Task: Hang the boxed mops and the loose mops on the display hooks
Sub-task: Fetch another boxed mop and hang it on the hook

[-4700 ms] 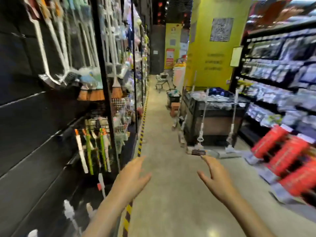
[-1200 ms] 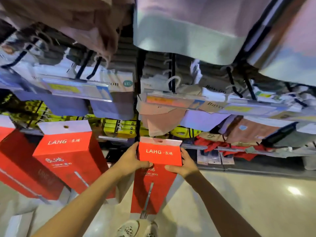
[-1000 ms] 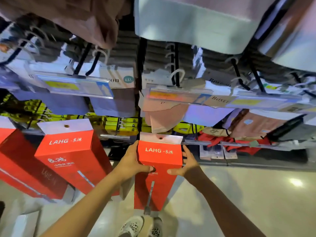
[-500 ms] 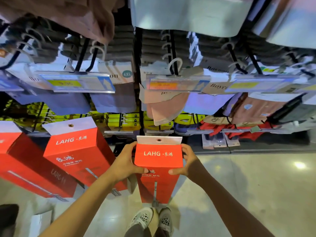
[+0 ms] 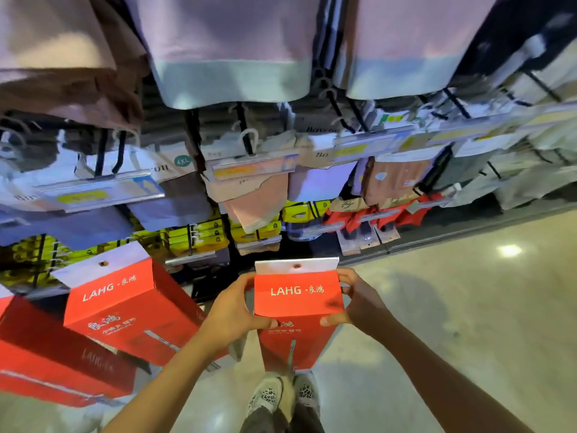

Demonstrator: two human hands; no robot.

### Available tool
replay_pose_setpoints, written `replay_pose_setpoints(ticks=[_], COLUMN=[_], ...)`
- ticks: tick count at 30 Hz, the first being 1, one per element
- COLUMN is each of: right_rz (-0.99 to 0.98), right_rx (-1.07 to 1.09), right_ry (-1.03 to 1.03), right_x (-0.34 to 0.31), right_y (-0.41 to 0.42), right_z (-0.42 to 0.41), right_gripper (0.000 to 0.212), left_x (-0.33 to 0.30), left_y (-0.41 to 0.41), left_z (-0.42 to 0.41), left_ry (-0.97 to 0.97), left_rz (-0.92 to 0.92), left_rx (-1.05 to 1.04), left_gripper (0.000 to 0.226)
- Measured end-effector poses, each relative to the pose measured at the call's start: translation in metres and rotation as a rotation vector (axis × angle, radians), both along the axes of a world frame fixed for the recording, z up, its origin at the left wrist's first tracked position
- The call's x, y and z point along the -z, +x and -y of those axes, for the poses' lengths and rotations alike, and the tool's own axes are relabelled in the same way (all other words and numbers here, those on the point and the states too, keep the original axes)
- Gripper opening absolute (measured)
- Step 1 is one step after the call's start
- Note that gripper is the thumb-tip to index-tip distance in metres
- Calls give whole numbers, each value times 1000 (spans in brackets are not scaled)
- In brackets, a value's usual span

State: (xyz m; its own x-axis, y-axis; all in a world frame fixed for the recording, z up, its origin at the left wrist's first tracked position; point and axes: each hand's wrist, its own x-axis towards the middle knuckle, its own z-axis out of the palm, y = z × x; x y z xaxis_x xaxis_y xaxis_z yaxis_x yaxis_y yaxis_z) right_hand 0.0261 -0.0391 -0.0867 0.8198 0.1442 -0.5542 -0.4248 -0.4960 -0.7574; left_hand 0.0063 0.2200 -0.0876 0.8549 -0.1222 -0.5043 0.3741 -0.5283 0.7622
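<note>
Landmark: held box (image 5: 298, 303), centre of view, in front of the rack (image 5: 237, 182).

Surroundings. Hung box (image 5: 125, 304), same red make, just left of the held box, tilted, white tab with its hole uppermost. A further red box (image 5: 46, 357) left again and lower, partly cut by the frame edge. Above the held box: price rails (image 5: 249, 165), packets of folded cloth in pink, lilac and brown, yellow packs (image 5: 199, 234), red packets (image 5: 352, 217) up and to the right. Large pale garments (image 5: 231, 48) hang at the top and hide the upper rack. Below the held box: two patterned shoes (image 5: 281, 392) on a pale floor (image 5: 452, 307). Nothing lies between the held box and the rack.

Change. Against the frame half a second back, the held box sits lower relative to the price rails and farther from the rack; the rack leans down to the right. Grip unchanged.

Task item. Held box: tall red carton, upright, white "LAHG" lettering on the top panel, white hang tab (image 5: 296, 265) with one round hole, mop drawing on the front. It is not on any hook visible here.

Hands. Left hand (image 5: 232, 310) grips the box's left edge, thumb across the front. Right hand (image 5: 359, 303) grips the right edge, thumb likewise in front.
</note>
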Motion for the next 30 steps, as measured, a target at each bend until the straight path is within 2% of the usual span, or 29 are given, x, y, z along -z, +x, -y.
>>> replay_pose_setpoints(ticks=[3,7,18,23,27,30], right_rz=[-19,84,379,529,635,702], right_rx=[70,159,604,826,961,1080], right_ry=[26,31,159,210,171,160], right_x=[-38,-105,-269,-318,-345,-362], right_y=[-8,-39,-168,-229,-273,-308], right_z=[14,38,87,105,126,145], right_gripper=[82,92,89,87,89,82], left_x=[-36,-101,-263,-323,-355,-371], left_y=[4,1,-20,-35,-54,-73], left_z=[13,37,116,170,218,259], left_ry=[-31,-112,-345,-476,-523,-549], left_rz=[20,128,321,289,342,339], left_rx=[51,147,530,683,792,871], left_gripper=[87,74,82,86,95,102])
